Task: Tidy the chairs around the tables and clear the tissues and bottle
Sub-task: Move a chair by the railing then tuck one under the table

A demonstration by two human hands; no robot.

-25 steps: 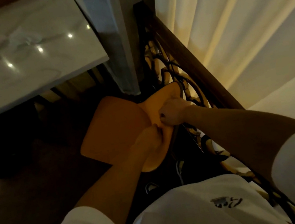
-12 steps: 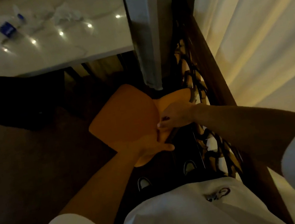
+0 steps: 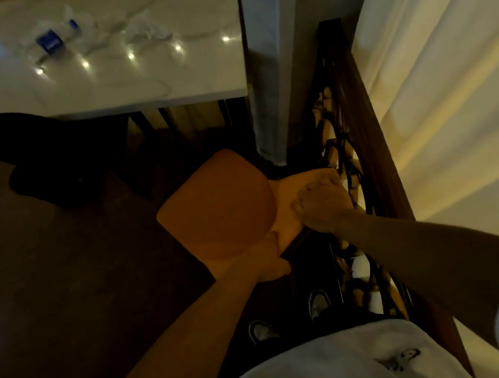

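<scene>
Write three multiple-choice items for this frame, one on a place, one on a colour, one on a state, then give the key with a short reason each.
1. Where is the bottle?
A. Lying on the marble table
B. On the chair seat
C. On the floor

2. What colour is the chair?
A. Blue
B. Orange
C. White

3. What are the hands doing?
A. Both hang free
B. One lifts a tissue
C. Both grip the chair's backrest

Key:
1 A, the bottle with the blue label lies on its side on the marble table, beside the crumpled tissues.
2 B, seat and backrest both show orange.
3 C, the left hand clasps the backrest's lower edge and the right hand closes over its top, near the railing.
</scene>
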